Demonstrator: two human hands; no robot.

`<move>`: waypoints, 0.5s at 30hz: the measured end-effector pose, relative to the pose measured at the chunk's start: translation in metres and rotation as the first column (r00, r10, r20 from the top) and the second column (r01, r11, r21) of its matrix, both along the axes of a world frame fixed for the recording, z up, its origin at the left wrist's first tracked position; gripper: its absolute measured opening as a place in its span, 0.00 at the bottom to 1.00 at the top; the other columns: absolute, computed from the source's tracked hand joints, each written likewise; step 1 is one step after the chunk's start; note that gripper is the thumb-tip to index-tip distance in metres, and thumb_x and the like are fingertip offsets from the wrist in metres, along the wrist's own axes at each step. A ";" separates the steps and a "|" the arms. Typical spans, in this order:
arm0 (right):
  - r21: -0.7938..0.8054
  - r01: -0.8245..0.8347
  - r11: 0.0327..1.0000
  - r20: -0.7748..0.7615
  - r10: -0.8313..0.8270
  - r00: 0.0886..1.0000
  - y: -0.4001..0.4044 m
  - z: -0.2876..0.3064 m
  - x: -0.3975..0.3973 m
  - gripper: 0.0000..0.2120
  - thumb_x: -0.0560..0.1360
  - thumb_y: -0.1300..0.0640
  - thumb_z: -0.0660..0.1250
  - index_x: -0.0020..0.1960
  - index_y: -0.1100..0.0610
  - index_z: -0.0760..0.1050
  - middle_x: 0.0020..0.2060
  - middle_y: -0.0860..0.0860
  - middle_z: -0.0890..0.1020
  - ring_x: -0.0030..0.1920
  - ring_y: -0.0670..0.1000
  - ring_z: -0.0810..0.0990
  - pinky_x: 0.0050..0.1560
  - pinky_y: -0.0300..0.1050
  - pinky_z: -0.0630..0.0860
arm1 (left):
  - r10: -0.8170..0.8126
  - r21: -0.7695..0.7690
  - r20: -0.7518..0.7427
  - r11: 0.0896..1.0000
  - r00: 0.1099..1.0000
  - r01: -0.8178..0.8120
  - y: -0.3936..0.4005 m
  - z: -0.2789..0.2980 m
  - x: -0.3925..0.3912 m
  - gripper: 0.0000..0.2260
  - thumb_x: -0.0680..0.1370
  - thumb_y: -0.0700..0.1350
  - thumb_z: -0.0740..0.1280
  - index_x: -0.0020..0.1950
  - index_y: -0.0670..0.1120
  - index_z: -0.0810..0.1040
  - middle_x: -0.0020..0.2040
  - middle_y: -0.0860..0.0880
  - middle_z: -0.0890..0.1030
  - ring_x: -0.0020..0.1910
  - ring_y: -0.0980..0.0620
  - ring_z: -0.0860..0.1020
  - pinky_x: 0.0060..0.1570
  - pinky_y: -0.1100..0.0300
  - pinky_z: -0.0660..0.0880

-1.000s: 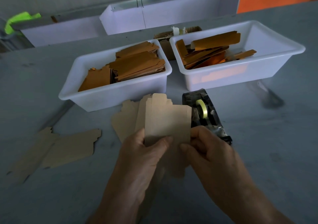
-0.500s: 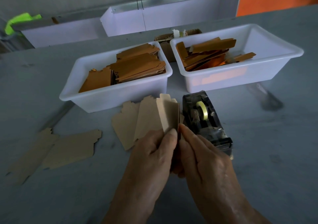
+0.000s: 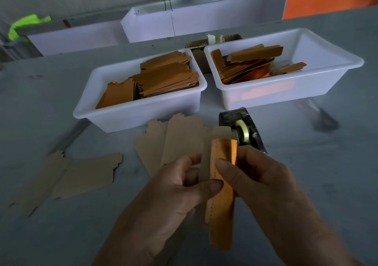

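Note:
I hold a folded cardboard box blank point(image 3: 222, 202) upright above the table, its orange inner face toward me and a pale flap at the top. My left hand point(image 3: 180, 188) pinches its left edge between thumb and fingers. My right hand point(image 3: 257, 182) grips its right side, thumb pressed on the orange face. Flat tan blanks point(image 3: 173, 143) lie fanned on the table just behind my hands. A black tape dispenser point(image 3: 243, 130) with a yellowish roll sits right behind the held blank.
Two white plastic tubs stand behind: the left tub point(image 3: 143, 114) holds stacked flat orange blanks, the right tub point(image 3: 286, 90) holds folded orange pieces. More tan blanks point(image 3: 77, 175) lie at the left. A small cardboard box point(image 3: 196, 49) sits between the tubs. White troughs point(image 3: 184, 22) line the back.
The blank, first held flat with its tan side to me, was folded edge-on and is now turned with its orange face showing. Both hands stayed on it.

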State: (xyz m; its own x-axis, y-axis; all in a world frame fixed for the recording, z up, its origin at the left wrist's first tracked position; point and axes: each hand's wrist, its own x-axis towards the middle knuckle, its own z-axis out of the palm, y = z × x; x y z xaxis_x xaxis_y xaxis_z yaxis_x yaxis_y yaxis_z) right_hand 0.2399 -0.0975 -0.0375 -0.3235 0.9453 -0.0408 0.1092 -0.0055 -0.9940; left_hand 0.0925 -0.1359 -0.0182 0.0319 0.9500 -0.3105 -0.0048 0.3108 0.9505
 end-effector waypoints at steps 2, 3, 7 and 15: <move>-0.121 -0.048 0.992 -0.120 0.033 0.992 0.002 0.001 0.002 0.15 0.60 0.43 0.69 0.42 0.49 0.82 0.37 0.54 0.83 0.41 0.54 0.83 0.45 0.49 0.82 | 0.012 -0.016 -0.033 1.000 0.999 -0.013 0.000 -0.001 -0.001 0.12 0.67 0.46 0.71 0.51 0.52 0.79 0.43 0.52 0.86 0.42 0.56 0.84 0.38 0.67 0.77; -0.128 -0.049 0.991 -0.129 0.032 0.991 0.003 0.001 0.004 0.15 0.59 0.44 0.68 0.42 0.50 0.82 0.37 0.54 0.84 0.41 0.54 0.83 0.46 0.50 0.82 | -0.007 -0.005 -0.069 1.000 0.998 0.006 0.000 -0.002 -0.001 0.13 0.67 0.49 0.71 0.51 0.52 0.80 0.44 0.50 0.86 0.44 0.55 0.84 0.41 0.64 0.77; -0.094 0.035 0.995 -0.109 -0.046 0.993 0.006 -0.002 0.006 0.08 0.63 0.49 0.71 0.40 0.49 0.82 0.34 0.54 0.84 0.38 0.53 0.84 0.41 0.48 0.82 | 0.103 0.122 -0.248 0.990 0.963 -0.075 -0.006 -0.001 0.006 0.19 0.62 0.61 0.67 0.47 0.54 0.83 0.42 0.54 0.85 0.41 0.59 0.83 0.41 0.64 0.77; -0.243 0.044 0.969 -0.220 -0.099 0.971 0.004 -0.004 0.002 0.03 0.69 0.60 0.70 0.41 0.55 0.83 0.35 0.56 0.85 0.37 0.55 0.85 0.35 0.42 0.81 | 0.482 0.481 -0.581 0.853 0.656 -0.201 -0.010 -0.014 0.030 0.08 0.73 0.49 0.70 0.49 0.61 0.82 0.39 0.55 0.76 0.38 0.59 0.78 0.36 0.67 0.75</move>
